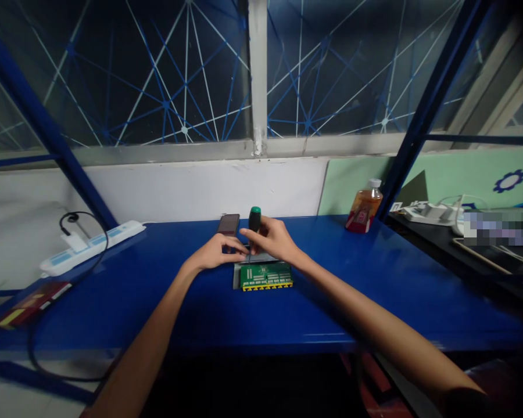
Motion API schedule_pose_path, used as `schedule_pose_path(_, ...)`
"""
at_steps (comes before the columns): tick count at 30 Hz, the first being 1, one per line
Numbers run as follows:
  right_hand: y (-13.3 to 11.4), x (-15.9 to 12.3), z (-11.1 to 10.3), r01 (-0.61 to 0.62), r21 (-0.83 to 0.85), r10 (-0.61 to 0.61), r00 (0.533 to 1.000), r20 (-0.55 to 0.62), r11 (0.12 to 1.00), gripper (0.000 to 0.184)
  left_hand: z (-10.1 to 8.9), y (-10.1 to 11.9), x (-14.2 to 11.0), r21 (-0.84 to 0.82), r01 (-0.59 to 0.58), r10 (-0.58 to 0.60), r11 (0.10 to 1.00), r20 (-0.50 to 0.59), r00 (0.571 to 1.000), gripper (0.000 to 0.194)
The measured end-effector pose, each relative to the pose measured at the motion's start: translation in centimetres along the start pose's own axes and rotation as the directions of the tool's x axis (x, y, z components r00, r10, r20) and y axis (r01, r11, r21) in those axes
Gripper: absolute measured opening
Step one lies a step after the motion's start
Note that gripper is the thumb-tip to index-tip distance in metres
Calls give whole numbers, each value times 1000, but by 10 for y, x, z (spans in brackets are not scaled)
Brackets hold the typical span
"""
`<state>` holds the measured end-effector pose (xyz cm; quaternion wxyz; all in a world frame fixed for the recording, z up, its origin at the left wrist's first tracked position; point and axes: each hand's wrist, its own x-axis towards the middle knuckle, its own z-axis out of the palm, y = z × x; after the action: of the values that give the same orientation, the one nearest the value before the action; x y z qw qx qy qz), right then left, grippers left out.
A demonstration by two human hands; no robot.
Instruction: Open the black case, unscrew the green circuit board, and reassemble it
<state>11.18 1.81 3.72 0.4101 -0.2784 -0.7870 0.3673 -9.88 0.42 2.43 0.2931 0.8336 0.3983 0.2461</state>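
Note:
My right hand (278, 239) is closed around a screwdriver (255, 218), which stands upright with its green and black handle on top. Its thin shaft points down at the far side of a green circuit board (265, 274). Beside the shaft, my left hand (214, 253) has thumb and fingers drawn together at the back left edge of the board assembly; what they pinch, if anything, is too small to tell. Yellow strips line the board's near edge. A grey metal piece (236, 278) shows along its left side.
A dark phone-like device (229, 224) lies behind my left hand. On the left are a white power strip (93, 247) with a black cable and a dark red box (32, 303). A bottle of reddish drink (363, 210) stands at the back right of the blue table (357, 278).

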Motion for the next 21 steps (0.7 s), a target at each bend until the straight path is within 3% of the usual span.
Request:
schedule_pose_path(4, 2, -5, 4, 27, -108, -30, 999, -24, 994, 34, 7, 2, 3, -46, -15, 15, 999, 1, 1000, 24)
schedule_pose_path(21, 6, -5, 9, 52, -204, -58, 998, -25, 978, 33, 17, -5, 6, -88, 28, -30, 996, -24, 999, 17)
